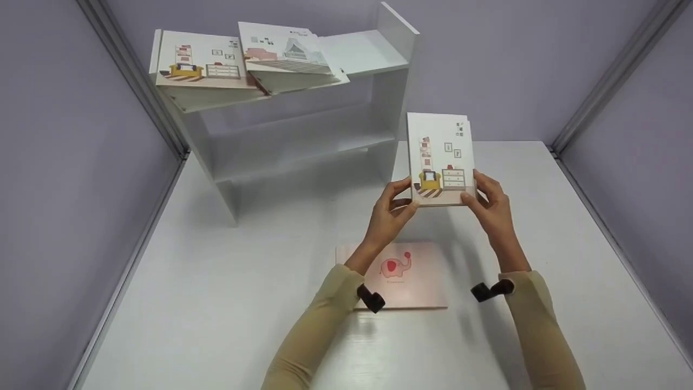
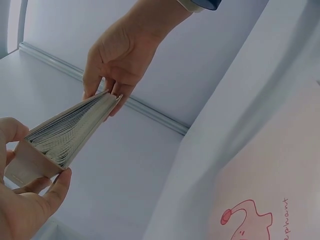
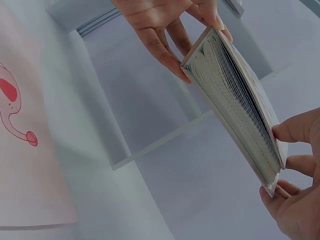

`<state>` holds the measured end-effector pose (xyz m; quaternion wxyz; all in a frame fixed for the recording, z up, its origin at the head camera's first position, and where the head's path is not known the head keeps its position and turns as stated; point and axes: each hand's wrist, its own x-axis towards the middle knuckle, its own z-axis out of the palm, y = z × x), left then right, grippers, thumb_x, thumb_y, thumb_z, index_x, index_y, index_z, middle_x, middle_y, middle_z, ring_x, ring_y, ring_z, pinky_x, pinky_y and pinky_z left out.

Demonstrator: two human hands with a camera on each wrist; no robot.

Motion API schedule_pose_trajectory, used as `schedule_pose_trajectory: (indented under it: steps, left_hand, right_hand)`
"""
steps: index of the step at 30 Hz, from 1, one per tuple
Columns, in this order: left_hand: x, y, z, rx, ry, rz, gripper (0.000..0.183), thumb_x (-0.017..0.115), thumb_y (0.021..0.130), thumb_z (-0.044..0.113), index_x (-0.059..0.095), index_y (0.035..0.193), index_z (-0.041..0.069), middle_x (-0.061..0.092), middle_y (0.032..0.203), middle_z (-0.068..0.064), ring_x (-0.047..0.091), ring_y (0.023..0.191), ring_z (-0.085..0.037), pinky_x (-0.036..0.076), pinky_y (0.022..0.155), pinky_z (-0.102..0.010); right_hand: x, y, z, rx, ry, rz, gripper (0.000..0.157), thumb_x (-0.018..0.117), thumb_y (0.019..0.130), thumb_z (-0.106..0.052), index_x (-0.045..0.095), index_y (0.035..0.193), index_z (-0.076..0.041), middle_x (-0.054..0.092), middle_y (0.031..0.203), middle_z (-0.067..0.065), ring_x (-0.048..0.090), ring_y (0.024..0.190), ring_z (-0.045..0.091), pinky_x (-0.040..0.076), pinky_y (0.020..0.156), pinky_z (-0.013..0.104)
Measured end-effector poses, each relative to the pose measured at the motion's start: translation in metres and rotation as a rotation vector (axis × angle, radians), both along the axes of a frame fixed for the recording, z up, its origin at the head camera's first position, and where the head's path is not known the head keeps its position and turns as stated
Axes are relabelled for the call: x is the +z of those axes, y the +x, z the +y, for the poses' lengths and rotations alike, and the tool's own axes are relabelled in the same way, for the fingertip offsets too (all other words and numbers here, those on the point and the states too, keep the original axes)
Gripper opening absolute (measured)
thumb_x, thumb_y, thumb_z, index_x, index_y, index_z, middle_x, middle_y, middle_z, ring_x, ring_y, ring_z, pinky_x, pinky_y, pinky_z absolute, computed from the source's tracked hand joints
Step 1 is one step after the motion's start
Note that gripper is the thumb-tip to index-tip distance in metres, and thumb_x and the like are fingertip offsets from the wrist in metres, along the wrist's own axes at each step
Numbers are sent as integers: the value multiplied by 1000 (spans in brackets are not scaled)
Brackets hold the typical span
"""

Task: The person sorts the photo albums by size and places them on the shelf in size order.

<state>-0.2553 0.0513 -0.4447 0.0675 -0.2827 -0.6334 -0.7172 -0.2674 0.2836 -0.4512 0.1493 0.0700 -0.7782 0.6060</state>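
A small white hardcover book (image 1: pixel 439 151), its cover printed with a yellow armchair and a chest of drawers, is held up off the table between both hands. At its lower left edge, my left hand (image 1: pixel 387 216) pinches the spine side with thumb and fingers. My right hand (image 1: pixel 495 214) grips the opposite edge, thumb on the front cover and fingers behind. Seen from below in the left wrist view, the thick pages (image 2: pixel 75 127) are slightly fanned between the covers. The right wrist view also shows the right hand (image 3: pixel 302 202) curled around the book's open side.
A white two-tier shelf (image 1: pixel 360 51) stands at the back left. On its upper board lean an armchair-print book (image 1: pixel 200 59) and a book with a pink sofa print (image 1: pixel 289 49). A pink sheet with an elephant drawing (image 1: pixel 425 279) lies on the white table (image 1: pixel 243 303), partly beneath the left forearm.
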Motion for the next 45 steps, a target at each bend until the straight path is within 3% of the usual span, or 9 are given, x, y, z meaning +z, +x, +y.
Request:
schedule_pose_trajectory:
  steps: [8,16,24,37,45]
  left_hand:
    - [5,2,-2,20,-29,8,47,56,90,-1,39,134,-6,41,136,-24,57,104,-39,51,87,-29]
    - [6,2,-5,9,-1,13,47,56,90,-2,39,133,-6,41,137,-24,57,104,-40,51,88,-39]
    - [9,5,-9,23,-8,14,48,57,90,0,39,133,-6,41,138,-23,57,105,-37,50,89,-37]
    - [11,6,-14,10,7,45,47,55,90,-3,38,133,-8,38,138,-26,55,107,-41,46,92,-49]
    - [13,7,-17,29,-11,30,48,56,90,-1,38,134,-5,39,138,-23,55,107,-38,47,93,-44]
  right_hand:
    - [5,0,-3,2,5,18,55,66,87,-18,45,138,-12,39,138,8,39,126,21,31,108,43]
    - [10,3,-7,0,10,38,55,66,87,-15,45,138,-11,40,139,9,39,128,23,31,109,41]
    - [11,4,-11,17,-1,53,56,65,87,-12,43,138,-10,40,139,9,38,129,24,32,108,40]
    - [15,7,-14,71,-14,70,58,63,88,-8,40,140,-10,37,141,6,37,130,22,32,108,41]
    - [17,7,-16,90,-15,84,59,63,87,-5,39,141,-11,37,143,5,36,131,22,32,108,39]
